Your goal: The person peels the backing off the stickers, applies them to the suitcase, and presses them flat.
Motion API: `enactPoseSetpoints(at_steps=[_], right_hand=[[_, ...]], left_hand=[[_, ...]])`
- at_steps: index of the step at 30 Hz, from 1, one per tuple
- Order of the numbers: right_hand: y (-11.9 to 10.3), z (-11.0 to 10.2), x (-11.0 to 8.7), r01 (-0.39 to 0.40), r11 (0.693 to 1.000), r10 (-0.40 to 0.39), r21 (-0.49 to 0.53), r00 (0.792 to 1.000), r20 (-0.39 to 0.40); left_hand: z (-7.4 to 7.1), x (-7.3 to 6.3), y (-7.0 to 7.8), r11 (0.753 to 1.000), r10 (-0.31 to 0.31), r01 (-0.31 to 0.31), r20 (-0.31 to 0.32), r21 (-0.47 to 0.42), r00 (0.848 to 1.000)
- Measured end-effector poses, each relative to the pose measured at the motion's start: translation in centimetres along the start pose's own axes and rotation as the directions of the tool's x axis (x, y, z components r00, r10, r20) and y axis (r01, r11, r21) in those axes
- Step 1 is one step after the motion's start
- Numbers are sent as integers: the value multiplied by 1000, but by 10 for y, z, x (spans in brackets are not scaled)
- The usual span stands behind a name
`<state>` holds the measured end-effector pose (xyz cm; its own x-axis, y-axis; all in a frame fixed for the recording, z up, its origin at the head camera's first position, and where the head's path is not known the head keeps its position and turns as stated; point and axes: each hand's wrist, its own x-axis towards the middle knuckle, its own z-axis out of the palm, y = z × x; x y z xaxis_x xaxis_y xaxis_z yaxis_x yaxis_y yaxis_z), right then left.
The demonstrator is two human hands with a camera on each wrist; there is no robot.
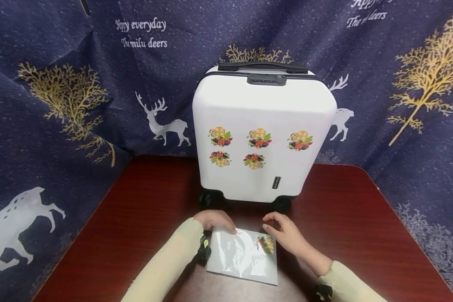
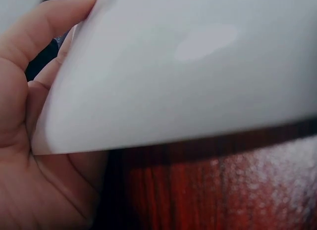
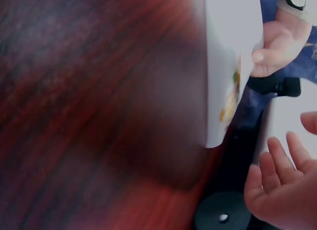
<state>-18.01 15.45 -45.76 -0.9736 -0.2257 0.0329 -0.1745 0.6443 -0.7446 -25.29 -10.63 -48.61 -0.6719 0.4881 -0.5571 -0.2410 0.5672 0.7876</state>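
My left hand grips a glossy white sticker sheet by its far left edge, thumb on top and fingers beneath, as the left wrist view shows. One fruit-patterned sticker is on the sheet's far right corner. Beside that corner is my right hand, its fingers loosely bent and apart from the sheet. In the right wrist view nothing lies between those fingers. Behind both hands stands a white suitcase with colourful fruit stickers in two rows, three above and two below.
The suitcase stands upright on the dark red wooden table, a black wheel low at its left. A black handle tops it. A dark blue curtain with deer and gold trees hangs behind the table.
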Motion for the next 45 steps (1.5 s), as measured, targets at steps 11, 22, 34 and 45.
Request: enactPoseSetpoints(at_steps=[11,22,34,45], right_hand=[[24,-3,19,169,978,-200,120,923,330],[31,-4,32,152,973,-215,175,874,436],[37,-4,33,53,981,-132,189,890,436],[35,3,29,-15,972,-77,236,922,379]], left_hand=[[0,1,-1,1000,-14,14,4,-13,1000],[-3,1,-3,1000,-2,3,29,-19,1000],[1,4,23,965,-11,-5,60,263,998],[24,12,47,953,94,-115,86,279,992]])
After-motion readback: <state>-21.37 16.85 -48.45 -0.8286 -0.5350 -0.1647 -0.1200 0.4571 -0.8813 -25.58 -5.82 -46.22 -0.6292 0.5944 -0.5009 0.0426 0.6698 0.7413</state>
